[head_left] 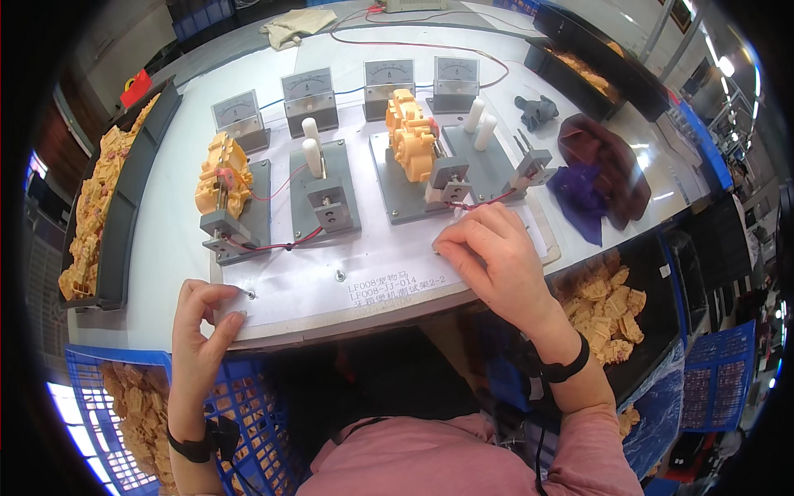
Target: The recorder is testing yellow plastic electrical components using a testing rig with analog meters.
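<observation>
My left hand [203,318] is open at the front left of the white test board [289,310]. Its index fingertip touches a small metal toggle switch [251,294], with the thumb apart below. At the board's front right, the fingers of my right hand [500,260] pinch a small metal toggle switch, mostly hidden by the fingertips. Another toggle switch [340,275] stands between the hands. One yellow plastic gearbox [223,178] sits on the leftmost grey fixture [259,194]; a second yellow gearbox [410,136] is on the third. Two fixtures with white posts [312,157] carry no gearbox.
Behind the fixtures stand several analog meters [308,95]. A long dark tray [136,182] of yellow parts lies left, black bins [579,74] far right. Purple cloth [579,190] and a grey part [538,112] lie right. Blue baskets [248,397] stand below the table's front edge.
</observation>
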`<state>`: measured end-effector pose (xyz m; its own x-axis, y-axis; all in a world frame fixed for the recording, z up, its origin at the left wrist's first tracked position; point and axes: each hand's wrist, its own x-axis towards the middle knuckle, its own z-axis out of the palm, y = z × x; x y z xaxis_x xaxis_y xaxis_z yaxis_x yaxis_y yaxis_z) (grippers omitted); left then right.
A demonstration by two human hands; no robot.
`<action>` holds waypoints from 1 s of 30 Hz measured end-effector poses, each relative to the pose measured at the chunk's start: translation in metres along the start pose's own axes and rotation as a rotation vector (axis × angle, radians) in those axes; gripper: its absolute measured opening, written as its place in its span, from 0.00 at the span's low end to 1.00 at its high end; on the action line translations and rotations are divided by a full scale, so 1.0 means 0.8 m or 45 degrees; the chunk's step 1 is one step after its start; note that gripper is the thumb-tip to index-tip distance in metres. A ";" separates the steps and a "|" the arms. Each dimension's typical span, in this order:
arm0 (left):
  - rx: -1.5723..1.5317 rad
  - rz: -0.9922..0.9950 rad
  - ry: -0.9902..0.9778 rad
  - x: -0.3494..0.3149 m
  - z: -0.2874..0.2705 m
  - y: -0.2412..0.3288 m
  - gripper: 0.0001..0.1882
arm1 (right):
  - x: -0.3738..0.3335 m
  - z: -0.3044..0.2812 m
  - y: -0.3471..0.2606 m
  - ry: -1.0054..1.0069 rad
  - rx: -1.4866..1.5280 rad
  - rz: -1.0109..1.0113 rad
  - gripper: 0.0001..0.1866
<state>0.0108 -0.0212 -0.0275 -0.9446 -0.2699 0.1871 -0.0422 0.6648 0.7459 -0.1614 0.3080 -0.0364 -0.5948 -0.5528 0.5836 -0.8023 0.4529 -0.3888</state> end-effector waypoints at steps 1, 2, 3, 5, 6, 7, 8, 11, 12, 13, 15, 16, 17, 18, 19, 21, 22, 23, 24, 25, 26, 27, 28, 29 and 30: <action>0.000 -0.004 -0.001 0.000 0.000 0.000 0.13 | 0.000 0.000 0.000 -0.005 -0.001 0.005 0.04; 0.018 0.000 0.000 0.000 0.000 0.001 0.13 | 0.000 0.000 0.000 -0.007 -0.007 0.013 0.04; 0.001 -0.006 -0.003 0.000 0.000 0.001 0.13 | 0.000 0.000 0.000 -0.007 -0.003 0.011 0.04; 0.011 0.002 0.002 0.000 0.000 0.001 0.13 | 0.000 0.000 -0.001 -0.011 -0.023 0.032 0.04; -0.005 -0.002 0.000 0.000 0.000 0.001 0.13 | 0.000 0.000 -0.001 -0.008 -0.019 0.030 0.04; 0.002 0.001 0.002 0.000 0.000 0.001 0.13 | 0.000 0.001 -0.001 -0.002 -0.016 0.028 0.04; 0.025 0.009 0.003 0.000 0.000 0.000 0.13 | 0.000 0.001 -0.001 0.005 -0.020 0.028 0.04; 0.034 0.015 0.001 0.000 0.000 -0.001 0.13 | 0.000 0.001 -0.001 0.020 -0.020 0.020 0.04; 0.021 0.012 0.000 0.000 0.000 -0.001 0.13 | 0.000 0.001 -0.001 0.020 -0.014 0.019 0.04; 0.018 0.002 0.000 0.000 0.000 0.000 0.13 | 0.000 0.001 -0.001 0.021 -0.013 0.019 0.04; 0.016 -0.006 -0.003 0.000 0.000 0.000 0.13 | -0.001 0.001 0.000 0.026 -0.012 0.022 0.04; 0.020 -0.005 -0.005 0.000 0.000 0.001 0.12 | -0.001 0.001 0.000 0.032 -0.012 0.012 0.04; 0.041 0.002 -0.007 0.000 0.000 0.002 0.12 | -0.002 0.001 0.001 0.038 -0.016 0.006 0.04; 0.025 -0.002 -0.010 0.000 0.000 0.002 0.12 | -0.002 0.001 0.001 0.039 -0.014 0.005 0.04; 0.028 -0.006 -0.008 0.000 0.000 0.002 0.12 | -0.002 0.001 0.001 0.049 -0.019 -0.005 0.04; 0.033 -0.009 -0.007 0.000 0.000 0.002 0.12 | -0.002 0.001 0.001 0.061 -0.023 -0.014 0.04; 0.033 -0.006 -0.003 0.000 0.000 0.001 0.12 | -0.002 0.001 0.001 0.059 -0.026 -0.018 0.04; 0.052 0.007 0.003 0.000 0.000 0.000 0.12 | -0.002 0.001 0.001 0.058 -0.033 -0.017 0.04; 0.039 0.002 -0.002 0.000 0.000 -0.001 0.12 | -0.002 0.001 0.001 0.064 -0.028 -0.019 0.04; 0.032 -0.001 0.000 0.000 0.000 -0.002 0.12 | -0.002 0.001 0.001 0.073 -0.028 -0.022 0.04; 0.027 -0.003 0.000 0.000 0.000 -0.004 0.12 | -0.003 0.001 0.001 0.084 -0.027 -0.024 0.04; 0.037 0.007 -0.006 0.000 0.000 -0.005 0.12 | -0.003 0.001 0.001 0.097 -0.026 -0.017 0.04; 0.038 0.007 -0.009 0.001 -0.001 -0.005 0.12 | -0.003 0.002 0.001 0.106 -0.023 -0.035 0.04; 0.040 0.005 -0.013 0.001 -0.001 -0.006 0.12 | -0.003 0.002 0.002 0.114 -0.021 -0.048 0.04; 0.051 0.016 -0.017 0.001 0.000 -0.007 0.12 | -0.004 0.001 0.002 0.128 -0.017 -0.047 0.04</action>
<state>0.0103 -0.0250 -0.0311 -0.9494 -0.2520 0.1874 -0.0429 0.6953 0.7175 -0.1609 0.3095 -0.0396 -0.5565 -0.4962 0.6664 -0.8224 0.4432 -0.3567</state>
